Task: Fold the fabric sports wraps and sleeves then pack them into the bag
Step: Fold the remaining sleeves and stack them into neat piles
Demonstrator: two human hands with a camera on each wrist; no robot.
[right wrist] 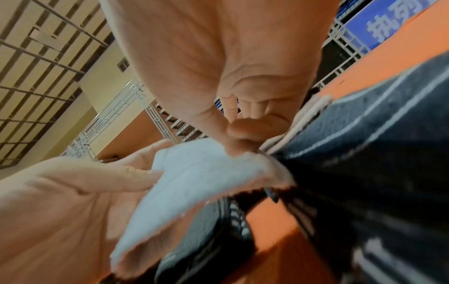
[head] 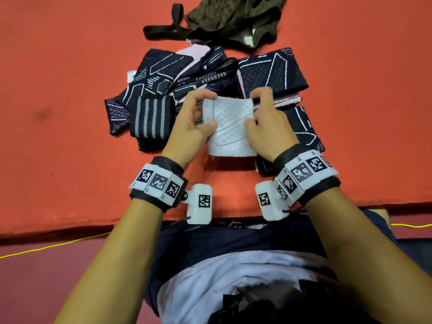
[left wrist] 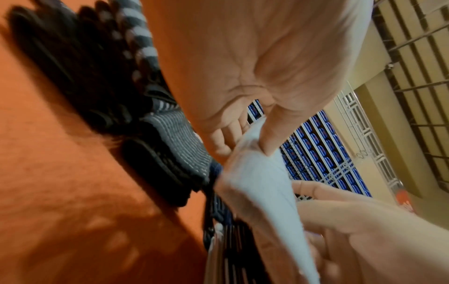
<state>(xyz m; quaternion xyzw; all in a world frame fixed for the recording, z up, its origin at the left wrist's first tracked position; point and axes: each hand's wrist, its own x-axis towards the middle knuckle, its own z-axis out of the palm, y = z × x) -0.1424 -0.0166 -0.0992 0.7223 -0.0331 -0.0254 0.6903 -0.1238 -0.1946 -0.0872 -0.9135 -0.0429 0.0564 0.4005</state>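
Observation:
A white knit sleeve (head: 231,127) with a raised diamond pattern hangs above the orange mat, held between both hands. My left hand (head: 198,120) pinches its left edge, thumb in front and fingers curled behind. My right hand (head: 261,118) grips its right edge the same way. The wrist views show the white sleeve (left wrist: 257,184) (right wrist: 194,176) pinched from both sides. Behind it lie several dark patterned sleeves (head: 268,71), some folded, and a black wrap with grey stripes (head: 152,118). The olive patterned bag (head: 236,17) lies slumped at the far edge, its dark strap (head: 168,31) trailing left.
The orange mat (head: 58,101) stretches wide to the left and right of the pile. Its near edge (head: 70,228) drops to a maroon floor where a yellow cable (head: 46,247) runs. My torso fills the lower middle of the head view.

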